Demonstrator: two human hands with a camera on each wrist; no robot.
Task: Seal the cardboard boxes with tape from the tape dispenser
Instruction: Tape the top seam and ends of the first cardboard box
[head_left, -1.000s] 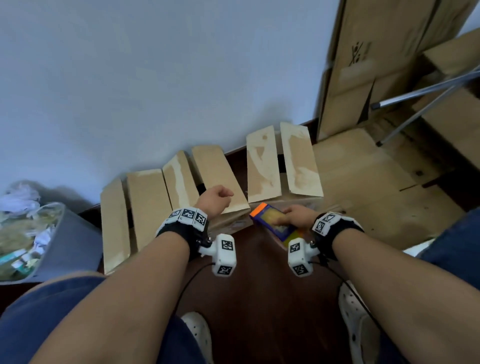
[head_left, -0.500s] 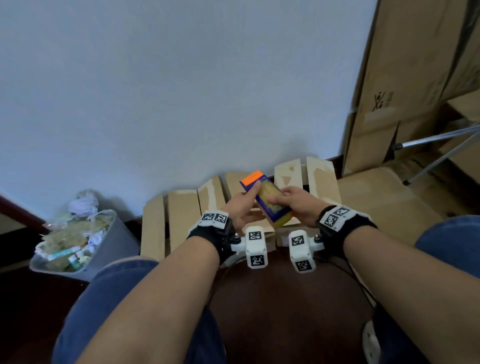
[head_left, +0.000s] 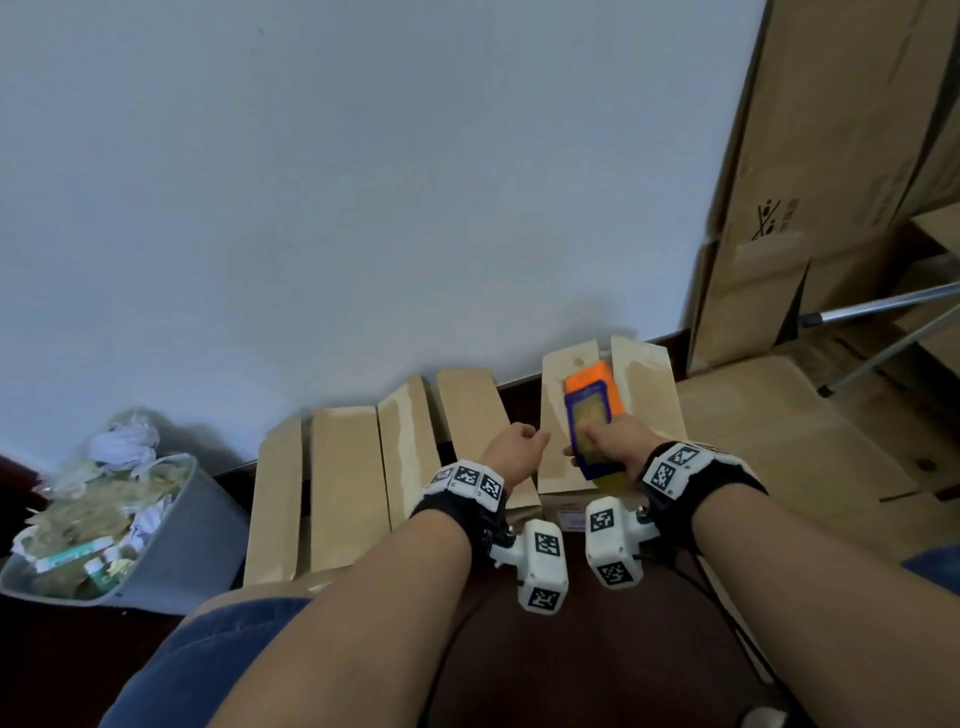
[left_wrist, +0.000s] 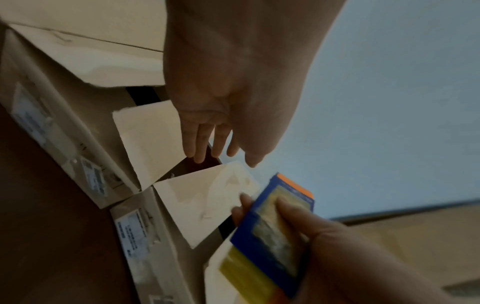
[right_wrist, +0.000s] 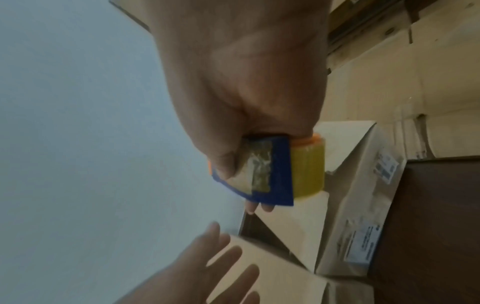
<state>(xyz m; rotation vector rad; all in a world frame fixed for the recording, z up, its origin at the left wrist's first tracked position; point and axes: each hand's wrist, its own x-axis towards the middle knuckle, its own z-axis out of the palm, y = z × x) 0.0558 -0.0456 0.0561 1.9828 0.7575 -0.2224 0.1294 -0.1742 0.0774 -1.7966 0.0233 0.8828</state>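
Note:
Several open cardboard boxes (head_left: 343, 478) stand in a row against the wall, flaps upright. My right hand (head_left: 597, 447) grips a blue and orange tape dispenser (head_left: 592, 415) with a yellow tape roll (right_wrist: 309, 168), held over the flaps of the right-hand box (head_left: 649, 384). In the right wrist view my thumb presses the dispenser's blue face (right_wrist: 275, 174). My left hand (head_left: 519, 441) hovers just left of it with straight fingers (left_wrist: 200, 148) and holds nothing, above the gap between two box flaps (left_wrist: 148, 139). The box interiors are hidden.
A grey bin (head_left: 171, 545) heaped with waste stands on the floor at the left. Flattened cardboard sheets (head_left: 810, 182) lean at the right, with a metal tripod leg (head_left: 883, 306) across them. More cardboard (head_left: 779, 441) lies on the floor at the right.
My left hand has let go of the dispenser and drawn away to the left with its fingers spread. The right hand has carried the dispenser right, over the right-hand box.

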